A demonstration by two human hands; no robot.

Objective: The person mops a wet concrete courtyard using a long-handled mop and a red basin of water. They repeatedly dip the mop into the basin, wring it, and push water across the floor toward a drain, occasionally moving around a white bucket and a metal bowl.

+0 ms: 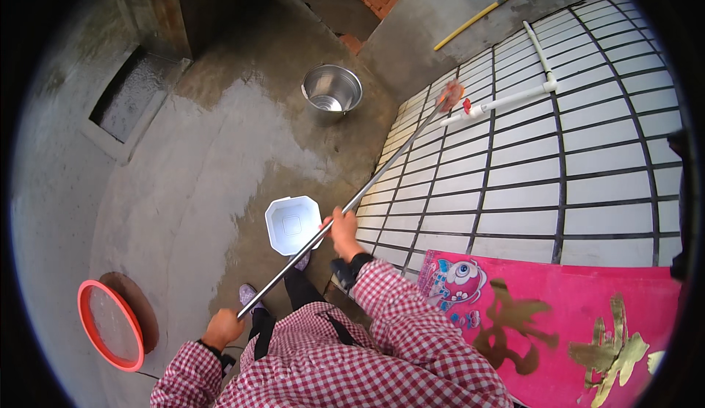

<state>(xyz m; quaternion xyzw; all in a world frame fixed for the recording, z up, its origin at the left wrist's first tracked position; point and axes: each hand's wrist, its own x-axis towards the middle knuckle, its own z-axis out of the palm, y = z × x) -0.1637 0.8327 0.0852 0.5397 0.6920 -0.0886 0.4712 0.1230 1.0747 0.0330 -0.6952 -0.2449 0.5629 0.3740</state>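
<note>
A long metal pole (385, 167) runs slantwise from the lower left up to the tiled wall. My left hand (224, 327) is closed around its lower end, and my right hand (342, 233) grips it about midway. At the far end a blurred orange-red mop-like head (451, 95) is at the white tiles, beside a red tap handle (467, 105). Whether the head touches the tiles, I cannot tell. Below the pole, by my feet, a white plastic basin (292, 225) appears empty.
A metal bucket (332, 89) stands on the wet concrete floor. White pipe (515, 98) and a yellow hose (484, 12) run along the walls. At the left are a water-filled recess (129, 97) and an orange-rimmed round tub (84, 320). A pink sheet (573, 287) with gold characters lies lower right.
</note>
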